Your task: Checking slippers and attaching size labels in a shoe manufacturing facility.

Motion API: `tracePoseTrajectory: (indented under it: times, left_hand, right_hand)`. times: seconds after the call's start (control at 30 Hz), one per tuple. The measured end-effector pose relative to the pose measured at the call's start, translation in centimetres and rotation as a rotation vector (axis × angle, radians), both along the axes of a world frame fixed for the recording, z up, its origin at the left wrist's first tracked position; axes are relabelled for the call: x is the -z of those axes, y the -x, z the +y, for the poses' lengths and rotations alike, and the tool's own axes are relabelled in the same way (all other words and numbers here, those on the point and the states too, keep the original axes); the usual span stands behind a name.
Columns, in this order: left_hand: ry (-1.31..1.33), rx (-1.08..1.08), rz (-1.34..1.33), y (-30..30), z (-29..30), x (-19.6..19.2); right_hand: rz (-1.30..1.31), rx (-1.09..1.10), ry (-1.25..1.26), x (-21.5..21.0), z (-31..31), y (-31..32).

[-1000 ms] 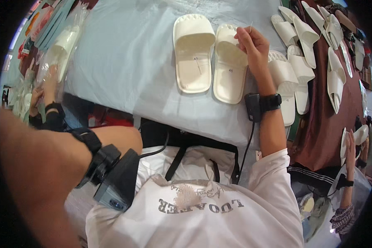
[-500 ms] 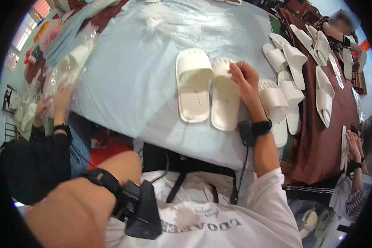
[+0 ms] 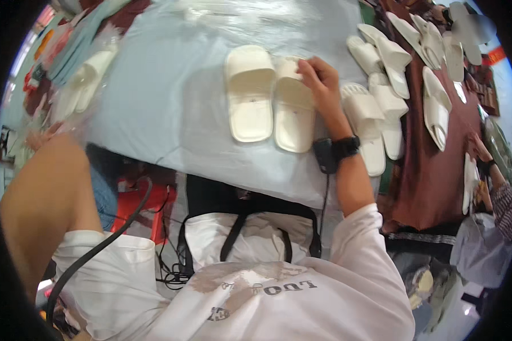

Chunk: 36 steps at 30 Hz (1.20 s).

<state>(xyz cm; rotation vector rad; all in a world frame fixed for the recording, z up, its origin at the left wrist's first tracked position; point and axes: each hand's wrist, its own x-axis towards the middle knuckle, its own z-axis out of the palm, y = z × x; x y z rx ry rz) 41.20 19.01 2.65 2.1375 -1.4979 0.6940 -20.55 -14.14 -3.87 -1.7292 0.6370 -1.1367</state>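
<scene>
Two cream slippers lie side by side, toes away from me, on a pale blue covered table (image 3: 159,108). My right hand (image 3: 323,85) is over the toe end of the right slipper (image 3: 294,122), fingers curled at the strap and partly hiding it. Close beside it, untouched by my hand, is the left slipper (image 3: 250,116). My left arm is bent, its elbow raised over the table's near left side; the left hand is out of view.
Several more slippers (image 3: 361,116) stand along the right side, some on a brown cloth (image 3: 415,182). A bagged pair (image 3: 88,79) lies far left near a co-worker's hand (image 3: 42,136). Clear plastic film (image 3: 250,14) covers the far table. A red stool (image 3: 159,219) stands below.
My left arm has swung up and left; its wrist device has gone from view. The right hand stays at the right slipper. The whole view has shifted.
</scene>
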Motion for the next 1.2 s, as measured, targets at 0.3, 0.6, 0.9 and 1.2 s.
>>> tracePoseTrajectory:
  times: [0.3,0.6,0.9,1.2]
  left_hand:
    - [-0.005,-0.033,-0.018,-1.2,0.1,1.3]
    - [-0.076,-0.074,-0.133,-11.8,2.6,3.5]
    - [-0.101,-0.158,-0.157,-16.5,5.2,2.1]
    - [0.133,-0.306,-0.034,-8.3,7.2,-1.7]
  right_hand:
    - [-0.085,-0.022,-0.143,-0.1,-0.2,0.4]
    - [-0.08,-0.011,-0.163,-0.1,0.0,0.5]
    - [-0.04,0.0,-0.106,-0.2,0.0,0.6]
    - [-0.115,-0.003,-0.154,-0.5,0.3,0.4]
